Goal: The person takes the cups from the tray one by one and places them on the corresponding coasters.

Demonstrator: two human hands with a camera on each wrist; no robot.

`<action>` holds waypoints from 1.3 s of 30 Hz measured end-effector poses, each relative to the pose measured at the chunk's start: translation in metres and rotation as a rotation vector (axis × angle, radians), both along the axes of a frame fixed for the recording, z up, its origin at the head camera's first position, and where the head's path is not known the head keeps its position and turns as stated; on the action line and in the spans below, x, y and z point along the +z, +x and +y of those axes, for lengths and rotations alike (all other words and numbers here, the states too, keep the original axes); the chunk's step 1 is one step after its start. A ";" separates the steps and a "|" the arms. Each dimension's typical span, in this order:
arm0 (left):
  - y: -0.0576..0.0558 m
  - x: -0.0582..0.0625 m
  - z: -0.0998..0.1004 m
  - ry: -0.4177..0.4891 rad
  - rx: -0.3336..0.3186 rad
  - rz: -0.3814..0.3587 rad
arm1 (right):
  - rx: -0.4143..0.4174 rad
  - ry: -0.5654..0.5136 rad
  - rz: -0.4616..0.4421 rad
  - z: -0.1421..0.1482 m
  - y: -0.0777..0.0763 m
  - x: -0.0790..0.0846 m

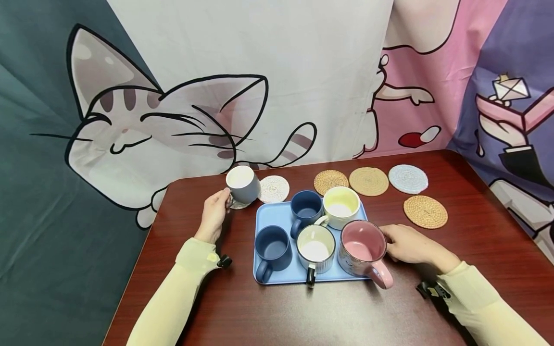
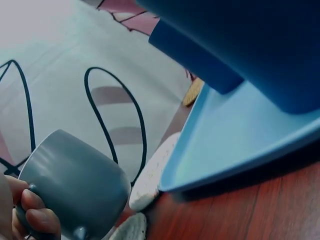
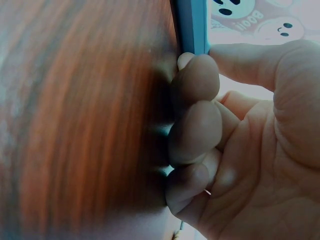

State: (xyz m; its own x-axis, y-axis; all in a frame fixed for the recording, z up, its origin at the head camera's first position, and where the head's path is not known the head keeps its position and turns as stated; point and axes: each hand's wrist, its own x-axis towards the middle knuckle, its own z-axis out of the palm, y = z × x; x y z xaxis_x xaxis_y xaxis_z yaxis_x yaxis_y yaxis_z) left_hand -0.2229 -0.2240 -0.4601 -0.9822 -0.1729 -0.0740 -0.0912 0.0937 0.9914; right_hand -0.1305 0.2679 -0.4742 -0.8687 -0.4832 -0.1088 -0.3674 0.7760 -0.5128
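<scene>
My left hand grips a grey mug by its handle. The mug is over a light round coaster, which shows below its base; in the left wrist view the mug looks tilted, fingers curled through the handle. At the right side of the blue tray, my right hand pinches the edge, the thumb above and curled fingers below. On the tray stand a pink mug, a black-handled white mug, a pale yellow mug and two dark blue mugs.
A white coaster lies between the grey mug and the tray. Behind the tray are a woven coaster, a tan coaster and a pale blue coaster. Another woven coaster lies beyond my right hand. A printed cloth hangs behind the table.
</scene>
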 end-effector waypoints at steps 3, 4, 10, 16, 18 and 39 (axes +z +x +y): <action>-0.003 -0.004 -0.004 0.009 0.035 -0.005 | 0.000 0.002 0.001 0.000 0.000 0.001; -0.004 -0.005 -0.006 0.013 0.046 -0.007 | 0.000 0.001 -0.002 0.000 0.000 0.001; -0.007 -0.009 -0.012 0.016 0.081 -0.011 | -0.009 -0.001 -0.019 -0.001 0.001 0.002; -0.007 -0.011 -0.015 0.016 0.099 -0.045 | -0.018 -0.019 -0.057 -0.002 0.003 0.002; -0.008 -0.012 -0.016 0.016 0.098 -0.048 | -0.018 -0.023 -0.060 -0.002 0.003 0.002; -0.012 -0.019 -0.021 0.020 0.096 -0.073 | -0.025 -0.019 -0.055 -0.001 0.002 0.002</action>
